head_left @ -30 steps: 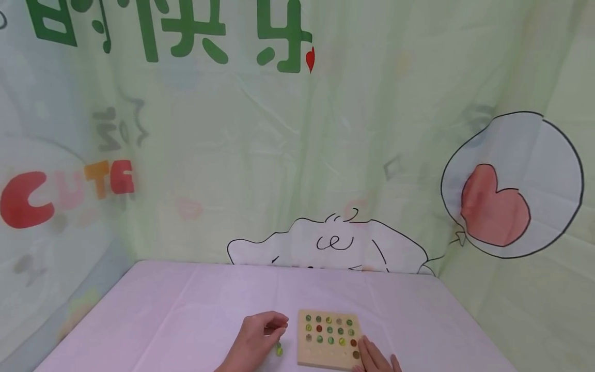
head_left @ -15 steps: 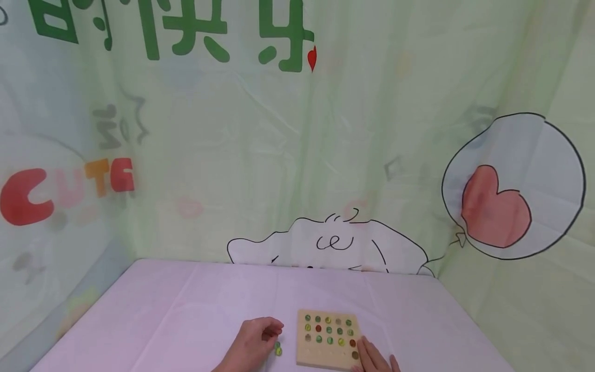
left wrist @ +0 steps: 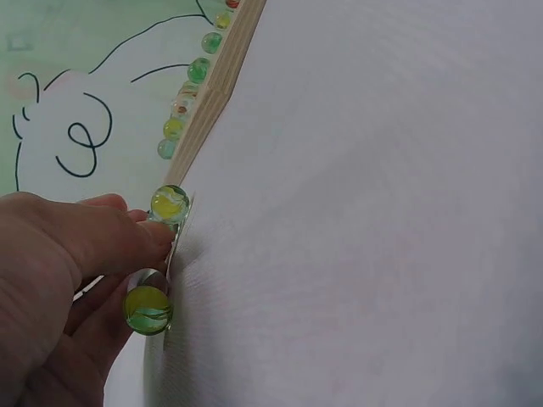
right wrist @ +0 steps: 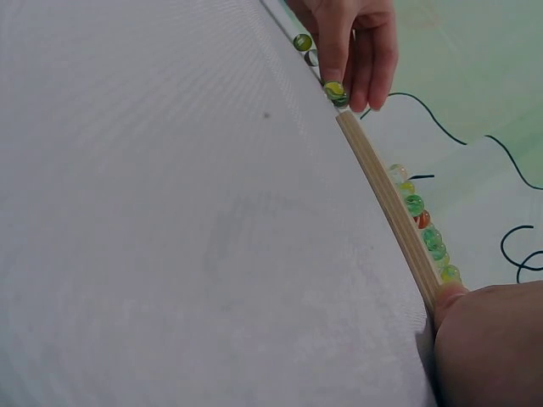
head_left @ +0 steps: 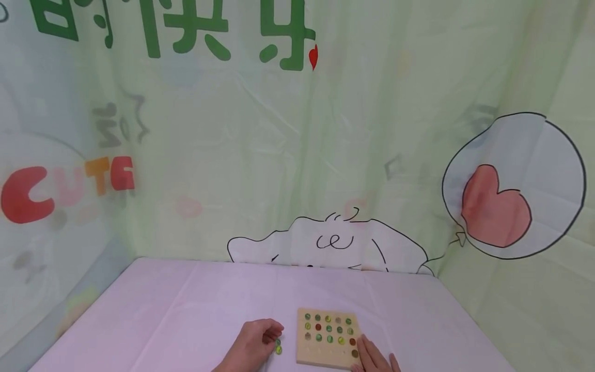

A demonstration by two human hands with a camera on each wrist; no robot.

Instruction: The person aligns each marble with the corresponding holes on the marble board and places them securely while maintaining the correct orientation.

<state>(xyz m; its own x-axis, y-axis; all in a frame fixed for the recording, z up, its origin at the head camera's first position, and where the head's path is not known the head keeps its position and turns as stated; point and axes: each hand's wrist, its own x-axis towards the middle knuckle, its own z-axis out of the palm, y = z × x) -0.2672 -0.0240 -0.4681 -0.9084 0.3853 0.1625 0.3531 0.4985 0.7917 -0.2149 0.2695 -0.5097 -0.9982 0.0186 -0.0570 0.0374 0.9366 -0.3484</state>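
A square wooden board (head_left: 325, 356) holds several glass marbles in rows of round hollows. The nearest row is mostly bare, with a dark marble (head_left: 355, 354) at its right end. My right hand (head_left: 375, 358) rests along the board's right edge, fingers straight, its thumb (right wrist: 451, 295) at the front edge. Left of the board, my left hand (head_left: 254, 340) bends loosely over loose marbles on the cloth. Its thumb tip is right at a yellow-green marble (left wrist: 170, 203). Another yellow-green marble (left wrist: 148, 309) sits below the thumb in the left wrist view. My left palm is hidden.
A pale pink cloth (head_left: 195, 299) covers the table. Behind it hangs a light green printed curtain (head_left: 260, 170) with a dog drawing and a heart balloon (head_left: 495, 206). Curtain panels also enclose the left and right sides.
My left hand has shifted slightly down and left, its fingers lowering beside the loose marbles. My right hand and the board have stayed in place.
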